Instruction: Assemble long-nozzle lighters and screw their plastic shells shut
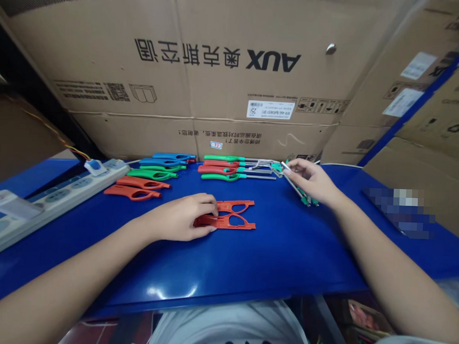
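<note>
My left hand (pixel 185 216) rests on the blue table (pixel 249 263), its fingers curled over the near ends of two red plastic handle shells (pixel 233 215) lying side by side. My right hand (pixel 312 181) is further back and to the right, its fingers pinched on a thin metal rod assembly with green parts (pixel 302 193) that slants toward me. Just left of that hand lie assembled long lighters (pixel 229 168) with green and red handles and metal tubes.
Loose handle shells (pixel 154 172) in blue, green and red sit at the back left. A white power strip (pixel 51 196) runs along the left edge. Large cardboard boxes (pixel 218 66) wall off the back and right. A dark flat object (pixel 401 208) lies at the right.
</note>
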Motion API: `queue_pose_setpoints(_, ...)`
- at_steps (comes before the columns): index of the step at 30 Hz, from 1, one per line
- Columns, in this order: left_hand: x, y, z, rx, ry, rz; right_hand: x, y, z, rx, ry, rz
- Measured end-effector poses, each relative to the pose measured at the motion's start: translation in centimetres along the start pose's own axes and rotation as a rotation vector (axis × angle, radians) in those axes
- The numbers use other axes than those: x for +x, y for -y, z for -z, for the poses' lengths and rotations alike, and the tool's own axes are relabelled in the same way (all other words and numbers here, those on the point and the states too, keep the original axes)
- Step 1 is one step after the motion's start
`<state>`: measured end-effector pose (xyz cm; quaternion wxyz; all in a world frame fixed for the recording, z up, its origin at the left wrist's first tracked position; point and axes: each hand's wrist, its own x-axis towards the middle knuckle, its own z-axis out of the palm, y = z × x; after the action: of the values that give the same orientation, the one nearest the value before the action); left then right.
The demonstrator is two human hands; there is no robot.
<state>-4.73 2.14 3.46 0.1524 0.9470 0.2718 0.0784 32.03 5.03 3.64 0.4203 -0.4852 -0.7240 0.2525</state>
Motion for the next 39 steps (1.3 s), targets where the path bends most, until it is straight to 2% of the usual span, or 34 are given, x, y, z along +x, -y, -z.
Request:
queue_pose_setpoints(2,0.0,-0.2,0.0,0.008,-0.013,0.011,-0.5,0.5,-1.3,0.011,0.031,0.071)
queue_pose_setpoints(4,0.1,-0.4,-0.2,0.008,-0.084,0.038,-1.0,0.9,-2.6,0.004,0.055,0.139)
queue_pose_setpoints(9,0.7,-1.0,-1.7,-0.107,-0.499,0.146,-2.1,1.7,-5.1,-0.017,0.188,0.217)
queue_pose_setpoints(11,0.8,-1.2,-2.3,-0.162,-0.575,0.138,-2.4,2.1,-5.7,-0.017,0.255,0.211)
queue_pose_setpoints(16,0.7,-2.0,-2.9,-0.219,-0.570,0.080,-2.7,2.7,-6.3,-0.042,0.329,0.205)
queue_pose_setpoints(23,0.4,-2.6,-2.2,-0.054,-0.587,-0.041,-2.5,2.7,-5.5,-0.138,0.429,0.180)
queue_pose_setpoints(25,0.4,-2.7,-2.0,-0.049,-0.595,-0.051,-2.5,3.6,-5.0,-0.139,0.492,0.144)
queue_pose_setpoints(29,0.5,-2.9,-1.6,-0.106,-0.641,-0.018,-2.5,6.7,-3.9,-0.196,0.700,0.086)
queue_pose_setpoints(32,0.7,-2.7,-1.5,-0.165,-0.634,0.008,-2.5,8.2,-3.8,-0.230,0.747,0.102)
queue_pose_setpoints(34,0.8,-2.5,-1.5,-0.196,-0.619,0.043,-2.5,7.9,-4.1,-0.206,0.738,0.114)
queue_pose_setpoints(39,1.1,-2.0,-1.9,-0.258,-0.554,0.121,-2.3,4.8,-5.1,-0.092,0.703,0.074)
